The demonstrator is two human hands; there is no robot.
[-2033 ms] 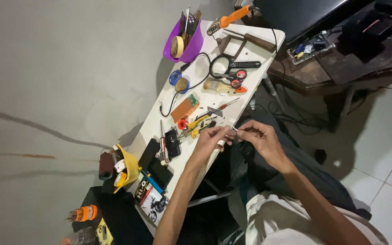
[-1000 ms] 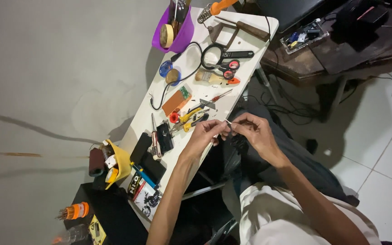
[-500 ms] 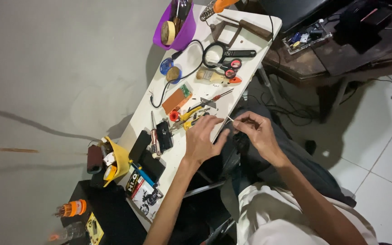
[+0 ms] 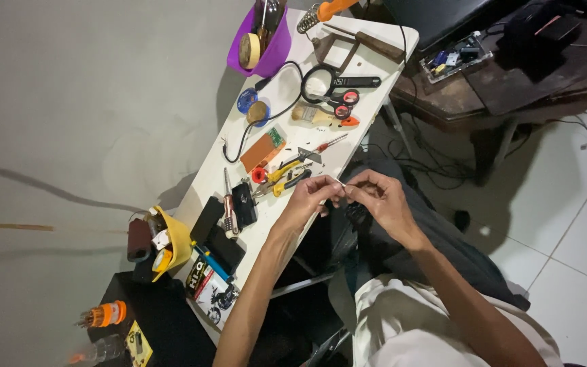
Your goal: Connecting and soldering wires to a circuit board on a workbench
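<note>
My left hand [image 4: 309, 199] and my right hand [image 4: 377, 196] meet just off the near edge of a narrow white table [image 4: 338, 146]. Both pinch a small thin pale part [image 4: 340, 182] between their fingertips; it is too small to tell what it is. Right beside my left hand lie yellow-handled pliers [image 4: 282, 178] and a red-handled screwdriver [image 4: 323, 145]. A small orange circuit board [image 4: 263, 148] rests a little farther in on the table.
A purple tub [image 4: 266, 41] with tape and tools, a magnifier [image 4: 319, 83], a brush [image 4: 314, 114], a soldering iron stand [image 4: 317, 13], black devices [image 4: 222, 228] and a yellow bowl [image 4: 173, 241] crowd the table. A dark wooden bench [image 4: 511, 75] stands at right. Cables trail on the tiled floor.
The view has shifted slightly. My hands have stayed together at the table edge, fingers working the small part; nothing on the table has moved.
</note>
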